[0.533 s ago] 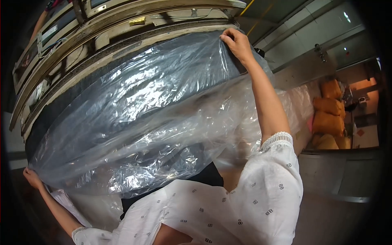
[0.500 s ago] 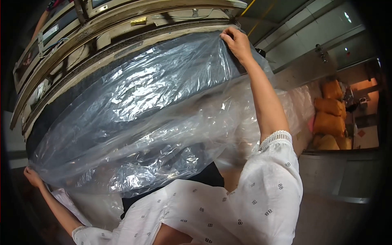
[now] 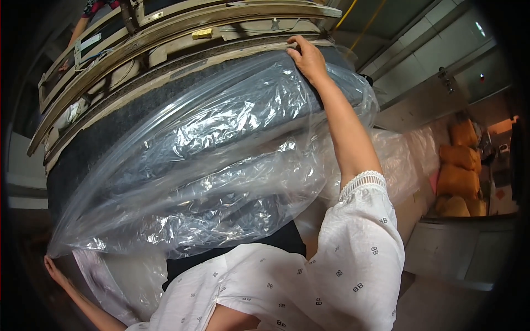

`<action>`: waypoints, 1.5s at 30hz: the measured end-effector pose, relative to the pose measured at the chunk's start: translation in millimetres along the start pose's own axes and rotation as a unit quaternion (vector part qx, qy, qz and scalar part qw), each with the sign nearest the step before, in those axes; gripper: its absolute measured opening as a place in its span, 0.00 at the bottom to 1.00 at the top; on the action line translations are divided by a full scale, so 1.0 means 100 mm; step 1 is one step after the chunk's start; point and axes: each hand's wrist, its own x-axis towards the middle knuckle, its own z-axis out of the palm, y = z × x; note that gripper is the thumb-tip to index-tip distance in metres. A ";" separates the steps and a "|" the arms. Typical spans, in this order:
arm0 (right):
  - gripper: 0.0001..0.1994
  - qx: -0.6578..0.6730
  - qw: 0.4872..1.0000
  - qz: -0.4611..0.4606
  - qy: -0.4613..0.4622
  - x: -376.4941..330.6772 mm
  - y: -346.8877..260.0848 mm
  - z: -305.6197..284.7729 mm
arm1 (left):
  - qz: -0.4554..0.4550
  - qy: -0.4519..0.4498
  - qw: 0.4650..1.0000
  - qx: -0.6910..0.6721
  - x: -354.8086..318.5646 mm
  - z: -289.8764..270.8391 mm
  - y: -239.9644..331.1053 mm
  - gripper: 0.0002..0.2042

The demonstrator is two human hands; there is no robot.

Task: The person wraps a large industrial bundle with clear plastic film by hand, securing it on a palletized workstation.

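Observation:
A large clear plastic sheet (image 3: pixel 237 118), wrinkled and shiny, spreads over a dark padded-looking surface (image 3: pixel 124 99). At the far left, my left hand (image 3: pixel 54 270) pinches the sheet's corner, where the film gathers to a point. My right arm reaches far forward. The curled fingers and thumb of my right hand (image 3: pixel 309 60) grip the sheet's far edge near the right end of the dark surface. The film sags in folds between both hands, and its near part lies close to my body.
Beyond the dark surface runs a long worn frame (image 3: pixel 182 25) with rails and a small yellow block (image 3: pixel 202 33). Another person's arm (image 3: pixel 79 30) shows at the upper left. More clear plastic (image 3: pixel 400 160) trails right, toward orange bundles (image 3: pixel 458 171). A pale strip (image 3: pixel 105 281) hangs at lower left.
My right hand has shifted slightly left. My left hand has moved down, drawing the sheet's corner nearer. The film's far edge has slid toward me, baring more of the dark surface at left.

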 end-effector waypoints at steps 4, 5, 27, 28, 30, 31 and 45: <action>0.08 0.077 0.991 -0.107 -0.022 0.23 0.27 0.06 | -0.044 -0.012 0.999 -0.005 -0.20 0.00 0.11 0.20; 0.10 0.161 0.984 -0.069 -0.042 0.31 0.20 -0.03 | -0.023 -0.009 1.000 -0.016 -0.02 -0.06 0.12 0.21; 0.15 0.036 0.995 0.071 0.065 0.61 1.33 0.10 | 0.026 0.004 0.993 -0.111 0.52 3.06 1.63 0.10; 0.16 0.033 0.995 0.074 0.063 0.63 1.38 0.09 | 0.027 -0.001 0.993 -0.113 0.56 3.09 1.62 0.09; 0.16 0.041 0.994 0.077 0.070 0.68 1.49 0.07 | 0.023 0.010 0.993 -0.116 0.64 3.16 1.60 0.09; 0.17 0.053 0.993 0.080 0.073 0.71 1.46 0.10 | 0.017 0.022 0.993 -0.112 0.63 3.17 1.61 0.10; 0.19 0.045 0.977 0.158 0.140 0.70 1.40 0.05 | -0.117 0.145 0.969 -0.165 0.72 3.07 1.36 0.07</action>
